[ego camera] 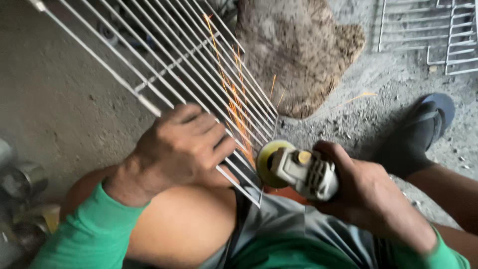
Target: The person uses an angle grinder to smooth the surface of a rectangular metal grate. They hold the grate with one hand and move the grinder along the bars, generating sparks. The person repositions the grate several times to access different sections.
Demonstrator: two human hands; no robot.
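The left hand (181,144) lies palm down on the white wire rack (199,74), fingers curled over its wires near the lower corner, grip pressed together on the rack. The wrist is bent, and a green sleeve (92,231) covers the forearm. The rack rests tilted across the person's bare knee (184,224) and runs up toward the top left of the view.

The right hand (361,192) wraps the grey body of the angle grinder (303,172), grip closed round it, thumb on top. The yellowish disc (266,159) meets the rack at its lower right edge, just beside the left hand's fingertips. Orange sparks (234,99) stream up along the wires.

The floor (59,99) is bare, dusty concrete with grit. A rough brown stump-like block (294,50) stands beyond the rack. More white wire racks (433,32) lie at the top right corner. A foot in a dark sandal (423,129) rests on the floor at right. Blurred metal cans (22,182) sit at the left edge
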